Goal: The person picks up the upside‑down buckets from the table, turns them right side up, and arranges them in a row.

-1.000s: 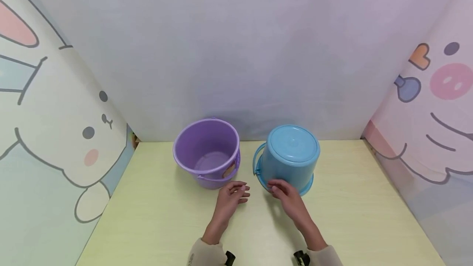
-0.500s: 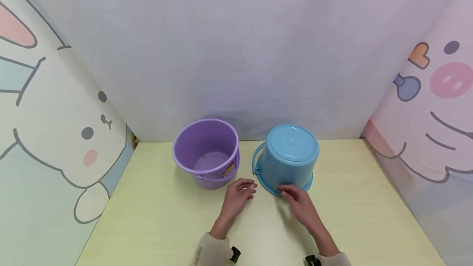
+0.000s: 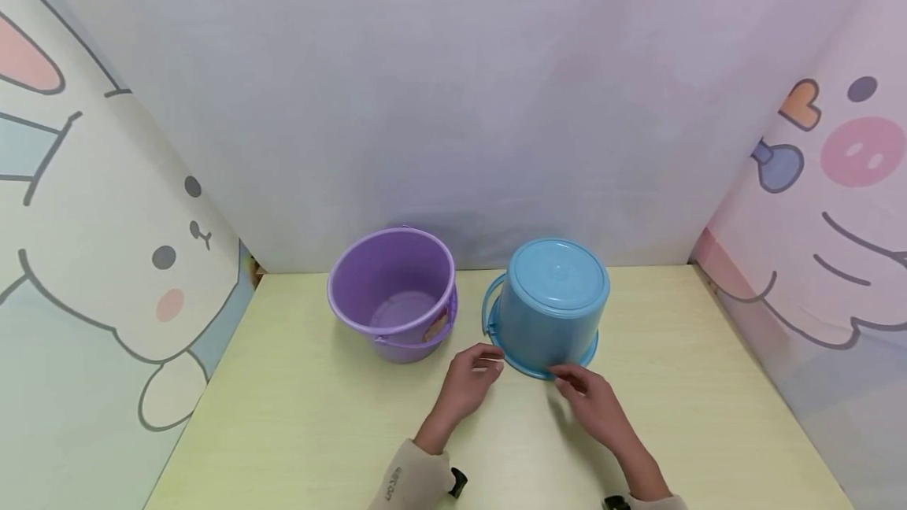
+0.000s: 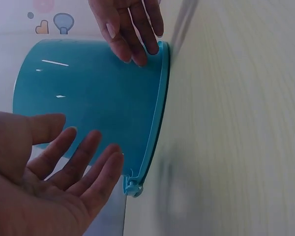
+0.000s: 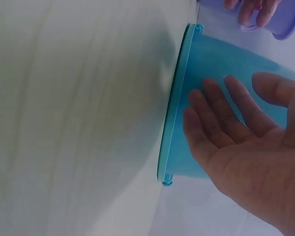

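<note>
A blue bucket (image 3: 556,313) stands upside down on the table, its base facing up and its handle (image 3: 489,301) hanging out at the left. Left of it a purple bucket (image 3: 393,282) sits upright, its mouth facing up and a brown patch on its side. My left hand (image 3: 471,380) hovers in front of the gap between the buckets, fingers loosely bent and holding nothing. In front of the blue bucket's lower rim is my right hand (image 3: 591,404), its fingertips near the rim and its palm empty. In the right wrist view, the relaxed fingers (image 5: 221,115) overlap the blue wall.
Both buckets stand on a pale wooden table (image 3: 283,431) near its back edge. Behind them hangs a plain light backdrop (image 3: 453,101). Side panels carry a cartoon rabbit (image 3: 127,258) at left and a cartoon pig (image 3: 850,211) at right.
Both hands have drifted to the right; the right hand has also come slightly nearer the front edge, from the blue bucket's left front to its front. Both buckets stay in place.
</note>
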Motion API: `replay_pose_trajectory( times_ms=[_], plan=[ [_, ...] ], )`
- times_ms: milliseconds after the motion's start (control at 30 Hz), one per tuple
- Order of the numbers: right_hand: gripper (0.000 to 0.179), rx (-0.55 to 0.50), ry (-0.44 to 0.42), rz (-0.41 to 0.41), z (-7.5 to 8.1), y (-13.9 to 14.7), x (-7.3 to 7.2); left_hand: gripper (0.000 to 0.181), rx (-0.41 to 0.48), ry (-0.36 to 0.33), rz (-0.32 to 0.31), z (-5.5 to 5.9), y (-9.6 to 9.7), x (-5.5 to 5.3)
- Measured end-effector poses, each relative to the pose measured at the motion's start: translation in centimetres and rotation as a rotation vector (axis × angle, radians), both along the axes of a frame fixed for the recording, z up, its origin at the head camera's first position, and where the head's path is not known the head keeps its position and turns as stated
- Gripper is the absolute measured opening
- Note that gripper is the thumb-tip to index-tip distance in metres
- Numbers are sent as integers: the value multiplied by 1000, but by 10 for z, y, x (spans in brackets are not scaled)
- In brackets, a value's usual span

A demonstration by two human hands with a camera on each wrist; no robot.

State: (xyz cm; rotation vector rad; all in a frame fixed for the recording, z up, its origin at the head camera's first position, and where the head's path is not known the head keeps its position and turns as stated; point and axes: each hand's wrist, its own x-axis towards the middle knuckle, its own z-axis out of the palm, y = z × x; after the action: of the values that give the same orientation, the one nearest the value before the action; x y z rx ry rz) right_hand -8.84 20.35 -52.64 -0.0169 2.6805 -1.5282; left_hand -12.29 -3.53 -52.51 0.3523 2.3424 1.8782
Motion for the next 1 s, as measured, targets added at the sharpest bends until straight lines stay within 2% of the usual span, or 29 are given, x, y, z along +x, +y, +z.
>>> replay_pose_trajectory(
  times_ms=[200,367,533,667,800,1000],
  plan=[
    [23,35,-11,32,-1,8,3,24,-124,37,-26,-3,6,1],
    [23,74,7,65,-3,14,4,26,-271,124,-38,-4,11,2],
    [24,162,43,122,-7,16,3,25,-440,221,-50,-8,18,3],
    [26,257,118,184,-10,16,-1,24,-540,271,-68,-11,22,5],
    [27,338,182,229,-11,16,-2,26,-650,337,-97,-11,27,5],
    [27,400,197,243,-8,13,-2,29,-825,459,-151,-15,33,5]
  ],
)
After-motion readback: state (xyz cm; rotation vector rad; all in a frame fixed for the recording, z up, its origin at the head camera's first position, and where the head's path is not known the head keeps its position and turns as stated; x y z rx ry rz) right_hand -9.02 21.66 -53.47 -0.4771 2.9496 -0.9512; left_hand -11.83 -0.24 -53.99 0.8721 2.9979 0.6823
